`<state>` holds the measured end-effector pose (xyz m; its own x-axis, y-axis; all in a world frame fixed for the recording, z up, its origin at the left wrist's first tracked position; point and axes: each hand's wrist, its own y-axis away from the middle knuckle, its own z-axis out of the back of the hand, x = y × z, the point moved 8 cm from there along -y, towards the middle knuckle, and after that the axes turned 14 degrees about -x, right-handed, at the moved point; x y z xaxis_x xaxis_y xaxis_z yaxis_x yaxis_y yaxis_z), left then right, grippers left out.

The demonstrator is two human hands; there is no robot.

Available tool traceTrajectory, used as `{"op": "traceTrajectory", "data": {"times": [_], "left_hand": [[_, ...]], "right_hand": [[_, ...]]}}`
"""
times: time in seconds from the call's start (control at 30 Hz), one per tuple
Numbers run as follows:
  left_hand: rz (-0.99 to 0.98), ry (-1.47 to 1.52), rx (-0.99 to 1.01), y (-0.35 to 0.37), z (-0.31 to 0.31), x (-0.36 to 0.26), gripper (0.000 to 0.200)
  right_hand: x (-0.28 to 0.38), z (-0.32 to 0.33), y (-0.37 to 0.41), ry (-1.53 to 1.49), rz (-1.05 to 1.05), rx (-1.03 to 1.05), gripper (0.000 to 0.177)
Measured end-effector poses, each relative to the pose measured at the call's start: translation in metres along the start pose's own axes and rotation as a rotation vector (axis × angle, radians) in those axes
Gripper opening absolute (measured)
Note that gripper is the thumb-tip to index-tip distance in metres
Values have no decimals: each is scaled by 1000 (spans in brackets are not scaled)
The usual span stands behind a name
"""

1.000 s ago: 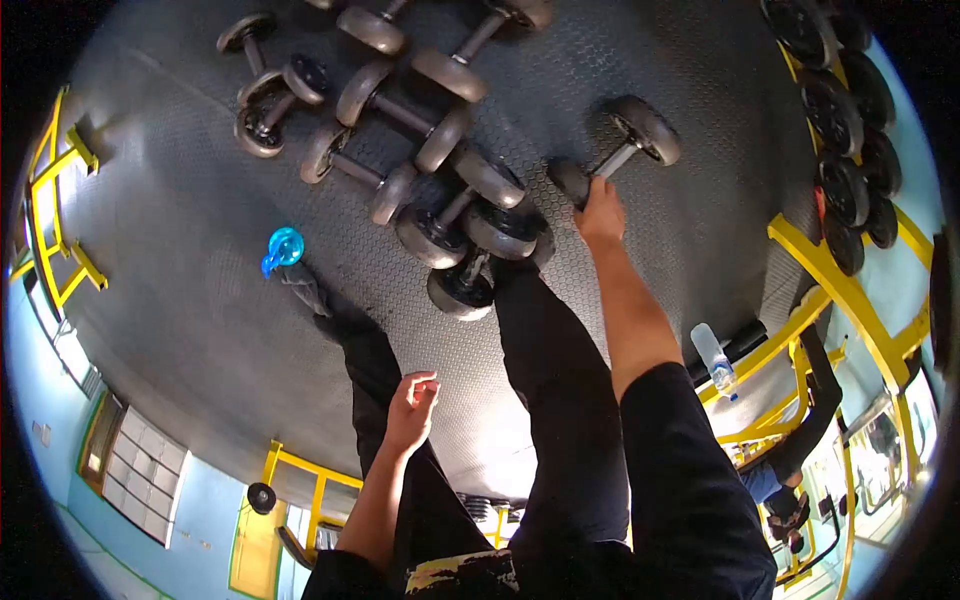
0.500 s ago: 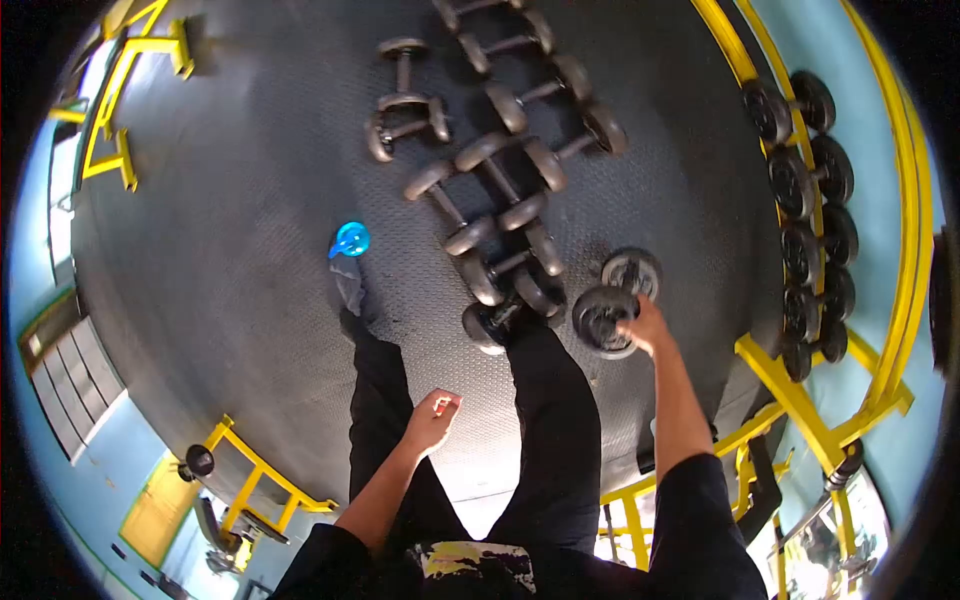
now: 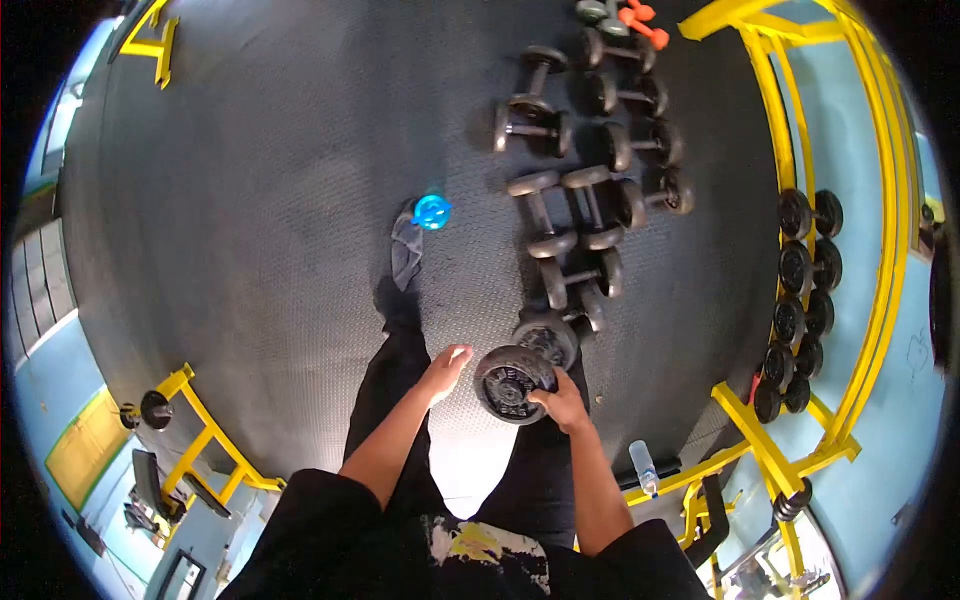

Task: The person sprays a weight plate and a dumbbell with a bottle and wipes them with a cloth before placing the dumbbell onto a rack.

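Observation:
A dark dumbbell with round weight plates (image 3: 512, 386) is held up in front of my legs. My right hand (image 3: 565, 403) is closed on it from the right side, its thumb lying by the near plate. The grip itself is hidden behind that plate. To the left of the dumbbell, my left hand (image 3: 446, 374) reaches forward with fingers stretched out, apart from the plate and holding nothing. Several round-headed dumbbells (image 3: 592, 208) lie in rows on the black floor beyond, the nearest one (image 3: 588, 310) partly covered by the held dumbbell.
A blue bottle (image 3: 432, 212) and a dark cloth (image 3: 407, 250) are by my left foot. To the right stands a yellow rack (image 3: 785, 120) loaded with dumbbells (image 3: 797, 268). A clear bottle (image 3: 644, 466) lies at lower right. Orange dumbbells (image 3: 645, 25) sit at the far end.
My right hand has brought the dumbbell leftward and closer, in front of my legs. My left hand has moved up toward it and its fingers have straightened. The view has shifted.

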<state>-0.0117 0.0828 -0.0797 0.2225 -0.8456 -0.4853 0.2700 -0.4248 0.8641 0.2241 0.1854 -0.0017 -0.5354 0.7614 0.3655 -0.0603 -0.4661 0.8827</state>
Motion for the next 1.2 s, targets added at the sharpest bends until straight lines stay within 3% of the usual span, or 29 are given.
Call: {"op": "traceTrajectory", "data": {"times": [0.03,0.1,0.13,0.2,0.27,0.33,0.43,0.6,0.67,0.8,0.87,0.9,1.0,1.03,1.2], "left_hand": [[-2,16,-12,-26,3,18,49],[305,68,-93,-61,6,77,61],[411,225,-151,-21,23,1,70],[346,293,-149,-49,47,11,71],[261,170,-190,-103,67,47,73],[178,209,-249,-139,74,40,75],[73,-56,-256,-174,84,16,78],[51,-98,-182,-230,76,12,80],[-5,-119,-247,-248,70,9,76],[8,-391,-291,-230,64,-35,66],[-149,-225,-427,-226,68,-52,59],[-165,-218,-402,-237,69,-37,55],[-214,-312,-411,-238,68,-41,57],[-198,-305,-405,-238,67,-42,58],[-261,-371,-450,-225,62,-58,60]], "right_hand": [[8,-23,-8,15,10,8,68],[12,-73,-19,-25,-10,58,65],[6,-91,-26,-42,-32,83,63],[-8,-136,-58,-374,-120,168,67],[-48,-181,-115,-587,-236,212,81],[-19,-191,-135,-551,-194,54,83],[13,-209,-157,-561,-223,83,85],[2,-212,-203,-463,-239,-200,102],[3,-208,-228,-464,-261,-274,108],[8,-192,-221,-470,-367,-453,92],[19,-186,-218,-258,-281,-485,86],[24,-181,-213,-236,-271,-557,79],[20,-180,-219,-200,-251,-497,71],[22,-176,-217,-168,-236,-567,67],[23,-173,-212,-182,-262,-533,68]]}}
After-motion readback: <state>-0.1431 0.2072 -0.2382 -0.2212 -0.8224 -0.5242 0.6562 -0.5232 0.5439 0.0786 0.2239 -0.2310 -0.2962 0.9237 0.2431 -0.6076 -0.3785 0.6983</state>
